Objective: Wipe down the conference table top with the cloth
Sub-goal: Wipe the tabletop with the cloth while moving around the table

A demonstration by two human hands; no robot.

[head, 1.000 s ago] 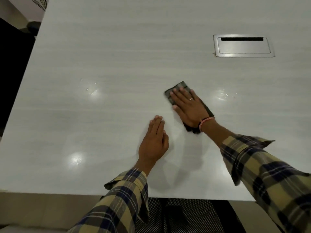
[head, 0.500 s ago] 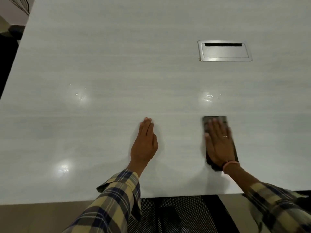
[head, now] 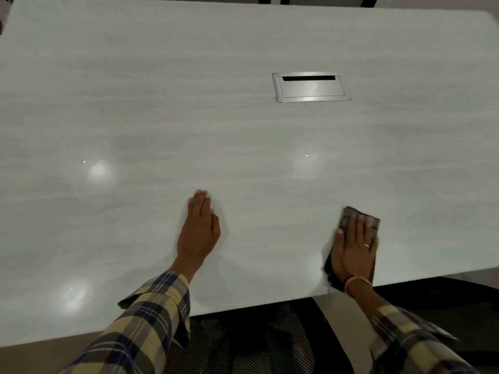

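A large pale grey conference table top (head: 162, 103) fills most of the view. A dark folded cloth (head: 351, 217) lies flat near the table's front edge on the right. My right hand (head: 352, 249) presses down on it with straight fingers, and only the cloth's far corner and sides show around the hand. My left hand (head: 199, 230) rests flat on the bare table surface, a forearm's length left of the cloth, fingers together and pointing away from me.
A silver cable hatch (head: 310, 87) is set flush into the table beyond my right hand. Below the front edge sits a black mesh chair (head: 256, 344). Ceiling lights glare on the glossy top at the left.
My right hand has slid the cloth from the table's middle to the right and back toward the front edge. My left hand has stayed flat in place.
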